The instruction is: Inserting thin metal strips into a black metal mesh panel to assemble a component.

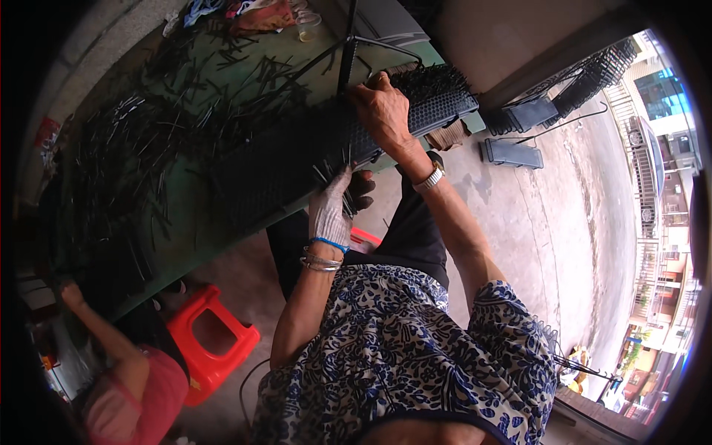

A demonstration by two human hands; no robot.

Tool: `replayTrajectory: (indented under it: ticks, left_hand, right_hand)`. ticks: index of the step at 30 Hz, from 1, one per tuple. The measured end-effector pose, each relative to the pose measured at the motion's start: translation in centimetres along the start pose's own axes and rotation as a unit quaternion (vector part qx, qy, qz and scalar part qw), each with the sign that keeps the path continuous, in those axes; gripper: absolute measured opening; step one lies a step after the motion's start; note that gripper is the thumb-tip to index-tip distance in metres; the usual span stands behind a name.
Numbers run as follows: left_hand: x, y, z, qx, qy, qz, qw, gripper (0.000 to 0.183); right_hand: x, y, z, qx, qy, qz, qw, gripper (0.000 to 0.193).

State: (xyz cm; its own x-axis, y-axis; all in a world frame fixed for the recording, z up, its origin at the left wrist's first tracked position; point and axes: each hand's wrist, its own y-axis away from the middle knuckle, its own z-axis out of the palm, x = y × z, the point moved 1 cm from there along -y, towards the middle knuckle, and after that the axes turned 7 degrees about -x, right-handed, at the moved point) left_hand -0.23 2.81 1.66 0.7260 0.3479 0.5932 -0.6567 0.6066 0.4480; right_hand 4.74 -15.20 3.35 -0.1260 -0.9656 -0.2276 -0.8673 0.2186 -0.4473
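The person leans over a green surface (185, 200) and works on a black perforated panel (297, 159) that lies along its near edge, its far end bristling with upright black pins (437, 81). The panel is laid flat and overhangs the near edge slightly, which probably lets both hands reach it from the front.

The left hand (330, 211) sits at the near edge under the middle of the panel, its grip closed around a small bundle of thin black sticks (343, 172); the sticks fan upward out of the fist, ready to be drawn off one at a time, it seems. The right hand (382, 107) presses on top of the panel toward the surface's right corner, fingers curled down onto it; whether they pinch a single stick or only steady the panel cannot be told.

Loose black sticks (148, 141) cover the left and far parts of the surface in heaps, far too many to count. One clear plastic cup (308, 26) stands at the far edge. Off the surface, one red plastic stool (211, 341) stands on the floor at the near left, beside another person in a pink top (137, 393) whose arm reaches toward the surface's left end. At least three dark panels (519, 122) lie on the concrete floor beyond the right corner.
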Motion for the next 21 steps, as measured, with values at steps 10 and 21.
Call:
replayTrajectory:
  ticks: [10,21]
  left_hand:
    - [0.8,0.2,0.2,-0.023,-0.044,-0.010,0.999,0.024]
    - [0.2,-0.5,-0.2,-0.059,-0.087,0.021,0.994,0.026]
  right_hand:
    - [0.0,2.0,-1.4,0.013,-0.084,0.017,0.996,0.025]
    - [-1.3,4.8,-5.1,-0.290,-0.528,0.139,0.786,0.014]
